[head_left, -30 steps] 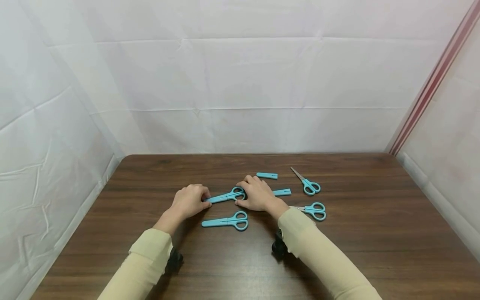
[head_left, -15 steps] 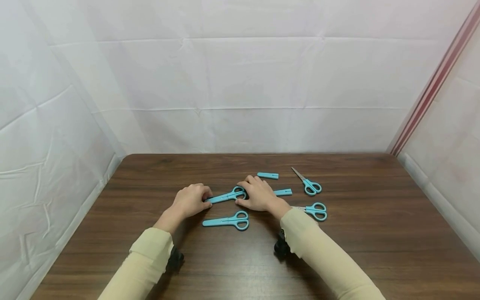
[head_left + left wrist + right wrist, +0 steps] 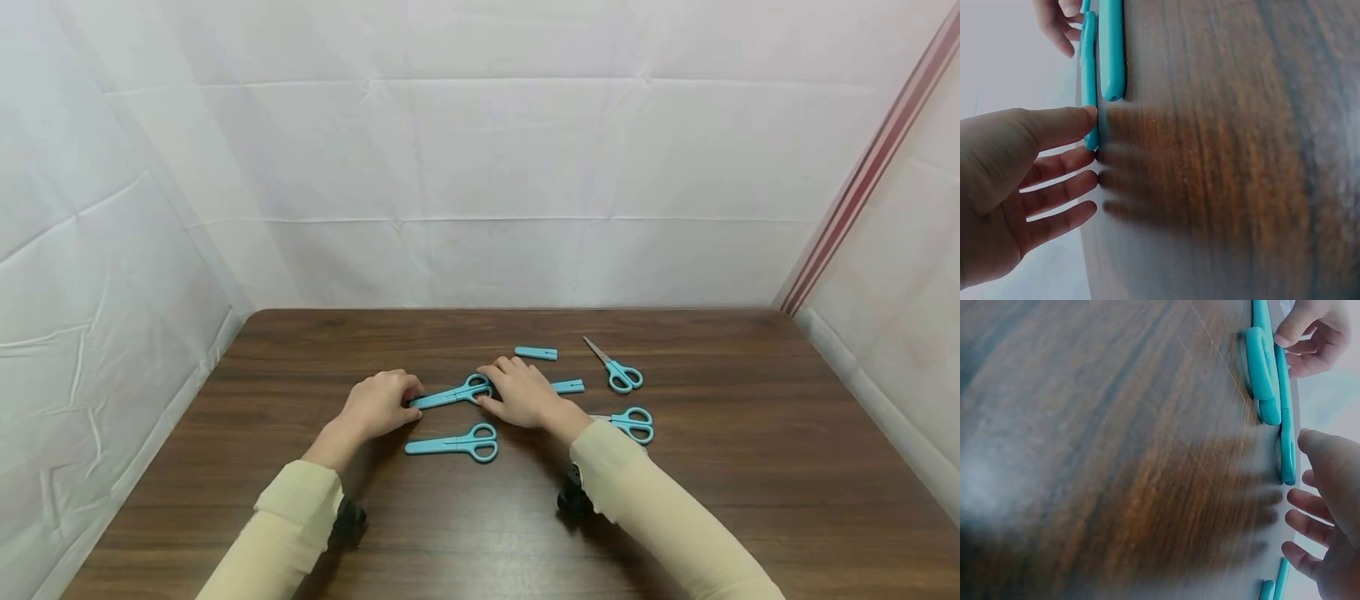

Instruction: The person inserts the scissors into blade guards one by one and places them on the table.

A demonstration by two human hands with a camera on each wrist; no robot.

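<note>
Near the middle of the dark wood-grain table [image 3: 675, 517], a pair of small blue plastic-handled scissors with a blue cap over the blades [image 3: 452, 392] lies flat between the person's two hands. The left hand [image 3: 378, 404] has its thumb and fingertips at the capped tip; the right hand [image 3: 522, 392] rests over the ring handles, fingers fairly straight. Whether either hand truly pinches or only touches, I cannot tell.

These scissors look light and stiff, with smooth plastic that may slip; the handle rings and the middle of the cap seem the surest places to grip. The cap may slide off if pulled.

A second capped pair of blue scissors [image 3: 453, 443] lies just nearer. The right palm hides the handle loops, and both wrist views are blurred and edge-on.
</note>
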